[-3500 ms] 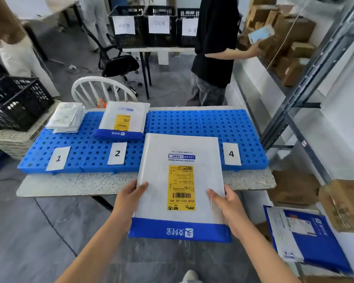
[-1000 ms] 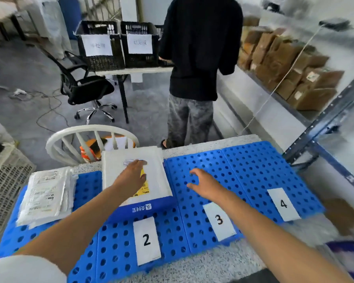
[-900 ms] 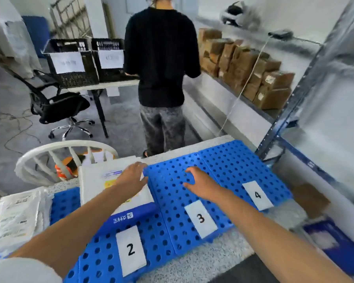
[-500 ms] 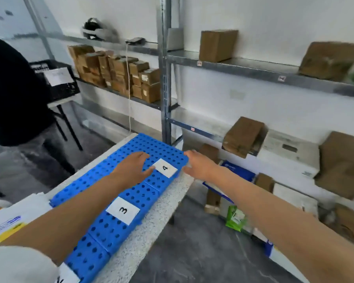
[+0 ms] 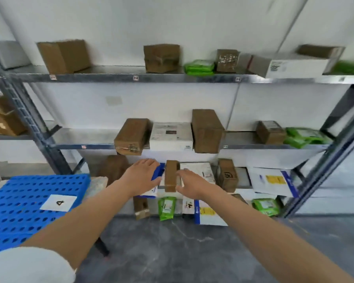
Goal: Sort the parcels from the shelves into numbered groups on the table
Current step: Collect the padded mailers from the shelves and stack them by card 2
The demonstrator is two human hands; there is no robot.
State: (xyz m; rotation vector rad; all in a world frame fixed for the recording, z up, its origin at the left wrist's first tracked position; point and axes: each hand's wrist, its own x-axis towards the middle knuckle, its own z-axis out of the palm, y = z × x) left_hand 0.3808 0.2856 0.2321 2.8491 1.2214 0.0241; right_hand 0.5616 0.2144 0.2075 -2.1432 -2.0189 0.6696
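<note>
Our left hand [image 5: 143, 175] and right hand [image 5: 189, 181] flank a narrow brown cardboard box [image 5: 170, 174] — upright — fingers loose, gripping nothing.

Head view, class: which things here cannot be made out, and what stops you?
Blue-edged mailer: head view, mostly hidden by the left hand.
Small brown box label: too blurred to read.
Right hand: whether it touches that box, unclear.
Table: cut off by the left edge; only card 4 shows.
Green packets top right: motion-blurred, cut by the edge.

Grey marbled floor [image 5: 172, 252] meets a white wall [image 5: 151, 21].
</note>
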